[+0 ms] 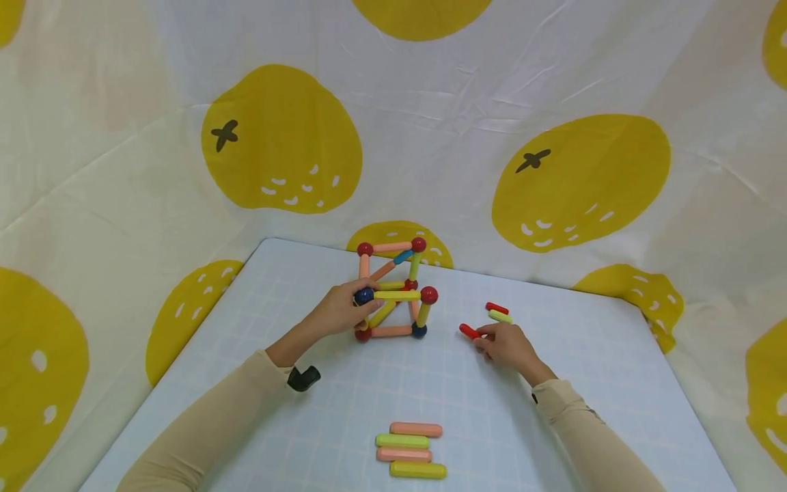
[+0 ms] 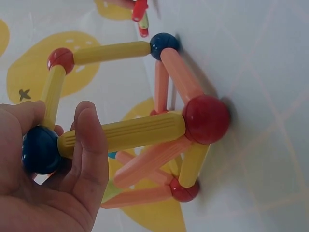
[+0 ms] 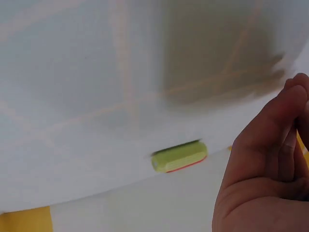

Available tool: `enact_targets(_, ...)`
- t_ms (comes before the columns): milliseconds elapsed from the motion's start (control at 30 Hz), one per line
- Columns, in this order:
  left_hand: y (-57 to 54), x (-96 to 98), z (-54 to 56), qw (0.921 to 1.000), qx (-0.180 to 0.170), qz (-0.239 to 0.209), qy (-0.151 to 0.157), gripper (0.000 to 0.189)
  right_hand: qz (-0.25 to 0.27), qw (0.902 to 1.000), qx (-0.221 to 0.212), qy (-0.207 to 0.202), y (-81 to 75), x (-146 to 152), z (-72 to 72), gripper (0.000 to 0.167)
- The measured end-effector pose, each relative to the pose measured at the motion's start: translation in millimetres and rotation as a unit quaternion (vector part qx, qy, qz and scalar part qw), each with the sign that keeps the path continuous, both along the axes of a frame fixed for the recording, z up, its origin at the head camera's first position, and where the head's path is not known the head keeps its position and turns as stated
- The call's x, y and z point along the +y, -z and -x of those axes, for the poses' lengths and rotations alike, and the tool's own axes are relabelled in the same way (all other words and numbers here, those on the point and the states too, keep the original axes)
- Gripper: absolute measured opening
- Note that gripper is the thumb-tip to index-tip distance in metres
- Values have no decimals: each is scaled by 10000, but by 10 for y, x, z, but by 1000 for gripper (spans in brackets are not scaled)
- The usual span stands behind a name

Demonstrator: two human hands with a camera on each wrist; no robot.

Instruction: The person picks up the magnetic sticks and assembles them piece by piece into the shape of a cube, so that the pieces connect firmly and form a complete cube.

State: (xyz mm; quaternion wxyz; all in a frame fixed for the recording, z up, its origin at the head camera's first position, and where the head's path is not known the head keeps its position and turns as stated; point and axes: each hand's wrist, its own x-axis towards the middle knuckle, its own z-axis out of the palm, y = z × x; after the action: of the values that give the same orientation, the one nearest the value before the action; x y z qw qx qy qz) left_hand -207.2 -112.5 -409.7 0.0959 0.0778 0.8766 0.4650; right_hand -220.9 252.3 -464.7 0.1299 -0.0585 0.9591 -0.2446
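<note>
A cube-like frame of coloured sticks and balls stands on the table, and my left hand [image 1: 344, 309] grips it at a dark blue ball [image 1: 364, 296] on the near upper corner. In the left wrist view the fingers curl around this blue ball [image 2: 42, 150] and the end of a yellow stick [image 2: 145, 131]. A red ball [image 1: 429, 295] tops the right near corner, joined by a yellow bar [image 1: 396, 296]. To the right, my right hand [image 1: 507, 347] pinches a short red stick [image 1: 469, 331] just over the table. In the right wrist view that stick is hidden behind the fingers.
Beyond the right hand lie a short red stick [image 1: 496, 308] and a short light green stick [image 1: 501, 316]. Near the front, a pink stick [image 1: 416, 429], a green stick [image 1: 402, 441], another pink one and a yellow stick [image 1: 418, 470] lie in a row. A fruit-print cloth [image 1: 430, 137] hangs behind the table.
</note>
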Motion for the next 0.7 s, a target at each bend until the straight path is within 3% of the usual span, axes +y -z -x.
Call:
enact_targets(400, 47, -130, -1, 9980, 31, -217, 592, 45, 871, 9921, -857, -273, -202, -344, -182, 31)
enact_targets(600, 48, -154, 13, 9966, 77, -223, 785, 51, 1646, 9706, -1583, -765, -313, -615, -279, 30)
enact_targets(700, 52, -160, 14, 9959, 128, -215, 869, 50, 1955, 9603, -1697, -1042, -379, -793, -302, 32)
